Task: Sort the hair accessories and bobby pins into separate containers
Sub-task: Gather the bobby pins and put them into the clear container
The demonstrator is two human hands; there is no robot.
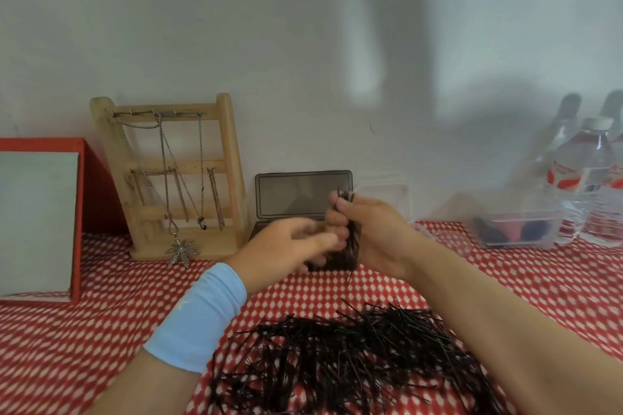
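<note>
bobby pin pile (354, 357) lies before the open case (303, 195), jewelry stand (175, 175) left.

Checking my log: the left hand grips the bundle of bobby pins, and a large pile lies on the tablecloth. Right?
Not quite: the head view shows the right hand gripping the bundle of bobby pins. The large pile does lie on the tablecloth.
</note>
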